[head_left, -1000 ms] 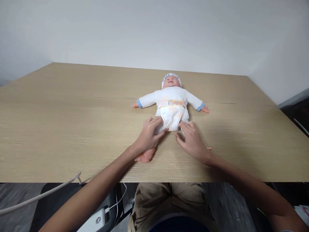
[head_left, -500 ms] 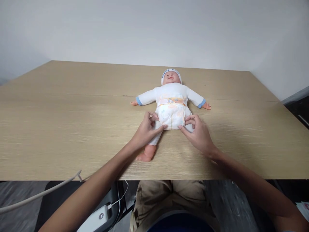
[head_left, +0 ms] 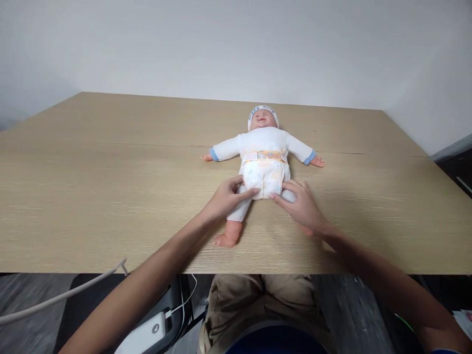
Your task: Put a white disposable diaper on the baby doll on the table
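A baby doll (head_left: 263, 135) in white clothes with blue cuffs and a lettered cap lies on its back, head toward the wall. Around its waist is a white diaper (head_left: 263, 176) with an orange printed band across the front. My left hand (head_left: 230, 196) grips the diaper's lower edge at the leg on the left, thumb on the front. On the other side my right hand (head_left: 299, 200) pinches the opposite leg edge, its thumb also on the front. My right hand and wrist hide most of the doll's leg there.
The doll rests on a wooden table (head_left: 110, 196) with a wall behind it. Below the front edge, a white device (head_left: 142, 337) with a cable lies on a black chair (head_left: 92, 305). A pale cord (head_left: 66, 295) runs at the lower left.
The doll appears shifted slightly right. My left fingers have closed in at the diaper's leg edge, and the right thumb has slid a little left. A foot now shows beneath my right wrist.
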Available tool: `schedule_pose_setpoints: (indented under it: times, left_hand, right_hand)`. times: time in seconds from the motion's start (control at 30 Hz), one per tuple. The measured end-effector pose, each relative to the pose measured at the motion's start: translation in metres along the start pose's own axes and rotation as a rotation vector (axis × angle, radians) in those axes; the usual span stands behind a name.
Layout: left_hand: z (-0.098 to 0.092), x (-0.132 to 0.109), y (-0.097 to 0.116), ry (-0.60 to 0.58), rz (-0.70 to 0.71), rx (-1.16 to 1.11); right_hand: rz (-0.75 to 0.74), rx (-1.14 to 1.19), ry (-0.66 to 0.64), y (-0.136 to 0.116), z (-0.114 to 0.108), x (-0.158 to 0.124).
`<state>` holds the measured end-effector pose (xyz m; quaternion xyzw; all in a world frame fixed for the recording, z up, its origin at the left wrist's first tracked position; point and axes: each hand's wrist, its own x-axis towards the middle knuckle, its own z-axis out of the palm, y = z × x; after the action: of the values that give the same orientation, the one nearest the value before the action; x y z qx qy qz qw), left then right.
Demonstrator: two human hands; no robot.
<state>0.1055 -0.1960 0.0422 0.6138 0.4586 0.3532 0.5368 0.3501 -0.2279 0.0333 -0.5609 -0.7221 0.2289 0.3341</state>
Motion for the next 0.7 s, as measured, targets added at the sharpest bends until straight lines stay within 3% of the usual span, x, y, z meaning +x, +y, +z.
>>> schedule_pose_setpoints:
  times: [0.17, 0.43, 0.7]
  left_hand:
    - [-0.003, 0.0, 0.0, -0.072, -0.038, -0.225]
    - [0.003, -0.001, -0.004, 0.04, 0.084, 0.097]
    - [-0.009, 0.002, 0.002, -0.121, -0.054, -0.175]
  right_hand:
    - [0.056, 0.163, -0.029, 0.003, -0.002, 0.002]
    - [-0.004, 0.031, 0.005, 0.001, 0.005, 0.001]
    - [0.049, 0.225, -0.041, 0.006, -0.003, 0.003]
